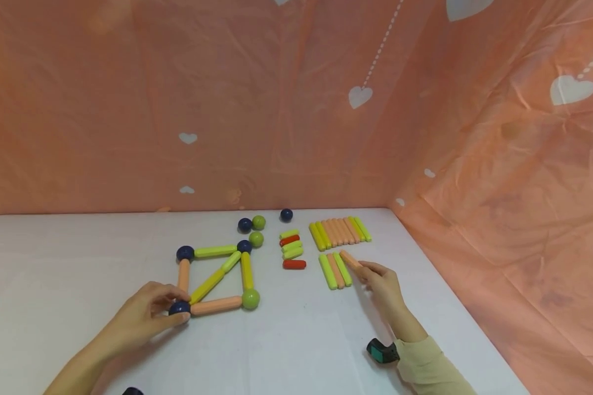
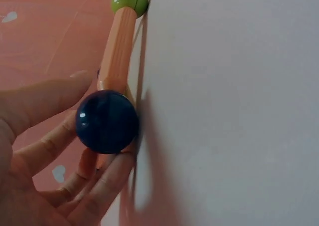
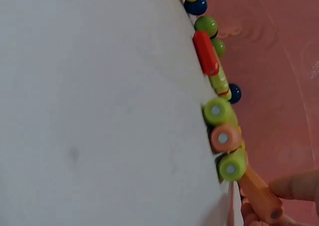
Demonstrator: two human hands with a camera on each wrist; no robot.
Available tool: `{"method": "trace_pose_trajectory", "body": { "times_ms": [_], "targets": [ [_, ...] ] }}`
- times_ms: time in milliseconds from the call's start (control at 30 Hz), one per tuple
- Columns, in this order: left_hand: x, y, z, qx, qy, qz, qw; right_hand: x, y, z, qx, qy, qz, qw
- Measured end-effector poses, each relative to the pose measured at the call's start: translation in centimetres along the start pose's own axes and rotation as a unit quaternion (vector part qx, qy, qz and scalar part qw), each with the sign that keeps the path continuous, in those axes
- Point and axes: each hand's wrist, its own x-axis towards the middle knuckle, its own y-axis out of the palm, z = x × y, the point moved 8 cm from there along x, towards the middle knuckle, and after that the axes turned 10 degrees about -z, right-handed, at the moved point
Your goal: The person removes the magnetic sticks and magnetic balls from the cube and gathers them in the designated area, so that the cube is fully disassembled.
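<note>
A glossy dark blue ball (image 2: 107, 122) is held by the left hand (image 2: 42, 153), with the digits spread around it. The near end of a peach rod (image 2: 117, 51) is set against the ball, and its ridged side is shown. At the rod's far end a green ball (image 2: 128, 0) is seen, marked by a dark seam and cut off by the view's edge. To the right, the white surface (image 2: 229, 86) is crossed by a soft shadow. To the left, pink cloth (image 2: 45, 46) printed with pale hearts (image 2: 59, 174) is shown.
</note>
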Motion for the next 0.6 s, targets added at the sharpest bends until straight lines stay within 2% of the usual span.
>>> {"method": "trace_pose_trajectory", "body": {
  "times_ms": [100,167,333,600],
  "targets": [
    [0.2,0.1,0.1,0.001,-0.019,0.005,0.9998,0.2,0.0,-0.5,-0.028,0.002,0.007,1.0],
    [0.2,0.1,0.4,-0.003,-0.03,0.011,0.9995,0.3,0.2,-0.6,-0.051,-0.012,0.017,0.998],
    [0.0,0.0,0.6,-0.009,-0.034,0.014,0.9993,0.1,1.0,-0.1,-0.077,-0.045,0.037,0.995],
    [0.1,-0.2,0.3,0.005,-0.03,0.013,0.9994,-1.1,2.0,2.6,-0.075,-0.116,0.001,0.99]
  ]
}}
